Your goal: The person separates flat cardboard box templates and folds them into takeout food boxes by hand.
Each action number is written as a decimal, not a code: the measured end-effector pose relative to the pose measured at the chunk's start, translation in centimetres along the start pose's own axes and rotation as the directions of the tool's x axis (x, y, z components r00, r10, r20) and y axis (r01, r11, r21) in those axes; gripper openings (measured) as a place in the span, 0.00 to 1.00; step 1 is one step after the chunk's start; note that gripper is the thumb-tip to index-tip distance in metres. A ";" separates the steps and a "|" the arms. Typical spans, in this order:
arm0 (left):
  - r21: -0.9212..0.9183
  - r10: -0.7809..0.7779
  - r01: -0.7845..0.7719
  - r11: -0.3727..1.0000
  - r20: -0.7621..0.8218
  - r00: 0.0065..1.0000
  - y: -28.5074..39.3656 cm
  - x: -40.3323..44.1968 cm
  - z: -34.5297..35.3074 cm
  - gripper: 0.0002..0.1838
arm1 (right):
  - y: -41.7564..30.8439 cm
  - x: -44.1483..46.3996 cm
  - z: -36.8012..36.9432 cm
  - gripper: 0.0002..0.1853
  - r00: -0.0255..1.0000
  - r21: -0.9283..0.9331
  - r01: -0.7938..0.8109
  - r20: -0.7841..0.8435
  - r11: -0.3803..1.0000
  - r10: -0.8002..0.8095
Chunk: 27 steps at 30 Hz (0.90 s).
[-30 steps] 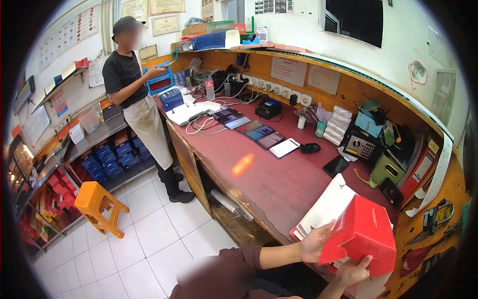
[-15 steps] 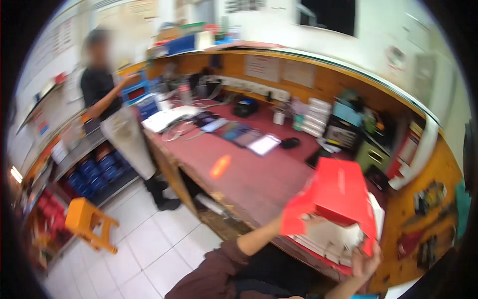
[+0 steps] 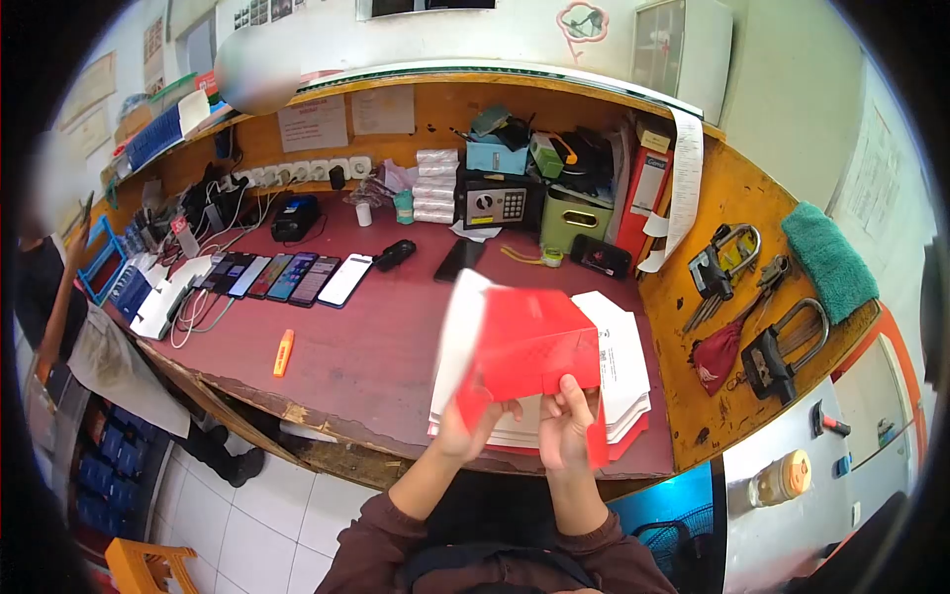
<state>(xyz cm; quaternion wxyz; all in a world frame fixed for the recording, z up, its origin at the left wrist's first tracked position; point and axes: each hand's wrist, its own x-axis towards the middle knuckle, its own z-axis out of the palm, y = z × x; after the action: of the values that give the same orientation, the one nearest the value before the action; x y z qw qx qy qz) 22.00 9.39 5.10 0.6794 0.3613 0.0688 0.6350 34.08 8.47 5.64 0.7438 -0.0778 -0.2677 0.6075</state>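
Observation:
Between my hands is a red cardboard box (image 3: pixel 534 342) with a white inside, partly folded, its flaps sticking out at the sides. My left hand (image 3: pixel 469 428) grips its lower left side, the fingers partly hidden behind the card. At the lower right my right hand (image 3: pixel 568 426) holds its front edge, thumb on the red face. Beneath and to the right lies a stack of flat white card sheets (image 3: pixel 623 381) with printing on top and red showing at the bottom edge.
On the red tabletop, several phones (image 3: pixel 287 277) lie in a row behind an orange highlighter (image 3: pixel 284 353). A small safe (image 3: pixel 498 203) and a green bin (image 3: pixel 574 220) stand at the back. Padlocks (image 3: pixel 777 361) rest on the right ledge. A person (image 3: pixel 89 346) stands at the left.
My view has swung to the right, toward the desk. The red box has turned and now sits in front of me, with both hands at its lower edge.

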 end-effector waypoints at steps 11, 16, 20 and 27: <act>0.375 0.169 -0.014 0.927 -0.384 0.908 -1.7 -2.2 0.2 0.08 | 3.0 -0.4 -2.6 0.22 0.996 -0.170 0.069 -0.039 0.983 -0.077; 0.337 0.001 0.140 0.931 -0.387 0.922 0.6 -1.9 -0.9 0.12 | 2.8 -0.5 -0.2 0.18 0.998 -0.238 0.057 0.027 0.969 -0.052; 0.983 -0.209 0.181 0.027 -0.172 0.963 5.8 -3.8 1.7 0.17 | 0.6 1.8 -0.3 0.20 0.971 -0.625 0.212 0.224 0.751 -0.088; 0.970 0.459 -0.210 0.125 0.131 0.878 4.7 -1.4 -5.5 0.32 | 1.8 1.8 1.2 0.25 0.797 -0.872 0.393 0.481 0.292 0.366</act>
<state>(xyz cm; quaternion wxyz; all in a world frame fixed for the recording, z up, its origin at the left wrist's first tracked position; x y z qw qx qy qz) 14.92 10.04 3.30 0.1302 0.6430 0.4328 0.6183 32.14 10.34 6.36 0.4227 -0.3040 -0.7967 0.3068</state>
